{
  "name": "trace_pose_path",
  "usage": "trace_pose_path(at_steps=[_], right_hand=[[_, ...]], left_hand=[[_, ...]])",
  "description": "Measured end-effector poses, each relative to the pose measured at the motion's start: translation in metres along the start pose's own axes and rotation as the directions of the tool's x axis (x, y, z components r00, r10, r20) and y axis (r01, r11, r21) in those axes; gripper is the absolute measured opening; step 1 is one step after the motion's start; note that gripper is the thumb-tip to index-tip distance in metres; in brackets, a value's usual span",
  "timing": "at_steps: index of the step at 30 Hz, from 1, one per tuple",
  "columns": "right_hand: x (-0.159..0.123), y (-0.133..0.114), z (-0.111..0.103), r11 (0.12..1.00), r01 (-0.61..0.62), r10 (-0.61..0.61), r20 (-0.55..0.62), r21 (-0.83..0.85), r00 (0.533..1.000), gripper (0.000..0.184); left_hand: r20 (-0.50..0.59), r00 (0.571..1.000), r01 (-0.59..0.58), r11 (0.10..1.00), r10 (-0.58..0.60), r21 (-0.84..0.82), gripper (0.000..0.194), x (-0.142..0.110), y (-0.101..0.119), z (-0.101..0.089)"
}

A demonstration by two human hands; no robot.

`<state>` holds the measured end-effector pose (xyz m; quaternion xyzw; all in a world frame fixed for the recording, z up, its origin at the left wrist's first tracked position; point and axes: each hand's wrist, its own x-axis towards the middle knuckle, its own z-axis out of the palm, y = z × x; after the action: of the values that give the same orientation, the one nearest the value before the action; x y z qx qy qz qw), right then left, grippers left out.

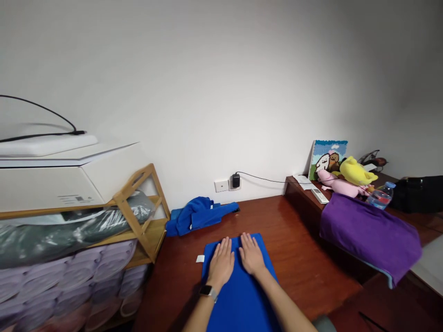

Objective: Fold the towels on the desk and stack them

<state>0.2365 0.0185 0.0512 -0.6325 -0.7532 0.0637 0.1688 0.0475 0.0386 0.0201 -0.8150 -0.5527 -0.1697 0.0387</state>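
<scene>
A blue cloth (pixel 238 295) lies flat on the reddish-brown wooden table (pixel 297 263), running toward me, with a small white tag (pixel 200 258) sticking out at its left edge. My left hand (pixel 221 263) rests palm down near the cloth's far left part, fingers stretched forward; a watch (pixel 208 291) is on that wrist. Beside it, my right hand (pixel 251 255) presses flat near the far right part, fingers extended. A strip of blue cloth shows between the two hands. Behind them, a crumpled blue cloth bundle (pixel 199 216) sits against the wall.
On the left stands a wooden rack (pixel 138 221) with a white box (pixel 44 184) and lilac slippers (pixel 78 269). To the right, a higher ledge carries plush toys (pixel 356 173), a remote control (pixel 319 196), a bottle (pixel 381 196) and a hanging purple cloth (pixel 370 235). A black charger (pixel 236 180) is plugged into the wall.
</scene>
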Motion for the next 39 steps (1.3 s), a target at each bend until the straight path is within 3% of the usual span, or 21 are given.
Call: trace_pose_path(at_steps=[2, 4, 9, 11, 14, 18, 20, 22, 26, 28, 30, 32, 37, 39], right_hand=[[0.002, -0.013, 0.011, 0.997, 0.074, -0.075, 0.04, 0.033, 0.996, 0.062], [0.002, -0.009, 0.012, 0.997, 0.061, -0.064, 0.076, 0.041, 0.995, 0.063], [-0.001, 0.041, -0.024, 0.978, -0.2, 0.207, 0.139, -0.061, 0.968, 0.066], [-0.006, 0.051, -0.038, 0.962, -0.263, 0.271, 0.135, -0.079, 0.953, 0.066], [-0.027, 0.039, -0.041, 0.975, -0.218, 0.22, 0.068, -0.04, 0.973, 0.065], [-0.082, -0.006, -0.01, 0.998, 0.028, -0.027, -0.028, 0.058, 0.999, 0.061], [-0.11, -0.019, 0.003, 0.992, 0.094, -0.092, -0.027, 0.088, 0.995, 0.058], [-0.129, -0.016, 0.004, 0.996, 0.041, -0.042, 0.006, 0.084, 0.999, 0.059], [-0.142, 0.024, -0.023, 0.976, -0.216, 0.217, 0.095, -0.019, 0.972, 0.063], [-0.146, 0.043, -0.037, 0.957, -0.283, 0.288, 0.112, -0.058, 0.951, 0.065], [-0.152, 0.049, -0.043, 0.956, -0.288, 0.291, 0.087, -0.052, 0.953, 0.065], [-0.16, 0.038, -0.039, 0.972, -0.236, 0.236, 0.032, -0.001, 0.971, 0.064], [-0.166, -0.029, -0.006, 0.989, 0.029, -0.022, -0.051, 0.145, 0.998, 0.057], [-0.164, -0.043, 0.003, 0.985, 0.065, -0.057, -0.054, 0.16, 0.997, 0.055]], left_hand=[[0.003, 1.0, 0.005, 1.0, -0.005, -0.001, 0.062, 0.002, 0.012, 0.005], [0.013, 0.999, 0.043, 0.999, -0.043, 0.006, 0.063, -0.001, 0.006, 0.006], [0.016, 0.99, 0.138, 0.99, -0.138, 0.031, 0.064, -0.012, -0.042, -0.011], [0.018, 0.989, 0.149, 0.988, -0.15, 0.035, 0.064, -0.014, -0.045, -0.018], [-0.003, 0.997, 0.083, 0.996, -0.083, 0.02, 0.063, -0.027, -0.016, -0.017], [-0.104, 0.992, -0.072, 0.997, 0.071, 0.001, 0.061, -0.079, 0.042, 0.004], [-0.132, 0.987, -0.086, 0.996, 0.086, 0.009, 0.062, -0.108, 0.053, 0.013], [-0.143, 0.989, -0.032, 0.999, 0.034, 0.021, 0.065, -0.131, 0.045, 0.013], [-0.145, 0.984, 0.113, 0.993, -0.108, 0.03, 0.067, -0.158, -0.009, -0.001], [-0.166, 0.979, 0.123, 0.991, -0.115, 0.044, 0.069, -0.166, -0.03, -0.01], [-0.205, 0.974, 0.114, 0.992, -0.1, 0.055, 0.071, -0.17, -0.035, -0.015], [-0.247, 0.966, 0.092, 0.994, -0.075, 0.057, 0.073, -0.17, -0.02, -0.017], [-0.248, 0.962, -0.107, 0.993, 0.113, 0.041, 0.077, -0.16, 0.053, -0.001], [-0.245, 0.96, -0.129, 0.991, 0.132, 0.029, 0.077, -0.16, 0.063, 0.009]])
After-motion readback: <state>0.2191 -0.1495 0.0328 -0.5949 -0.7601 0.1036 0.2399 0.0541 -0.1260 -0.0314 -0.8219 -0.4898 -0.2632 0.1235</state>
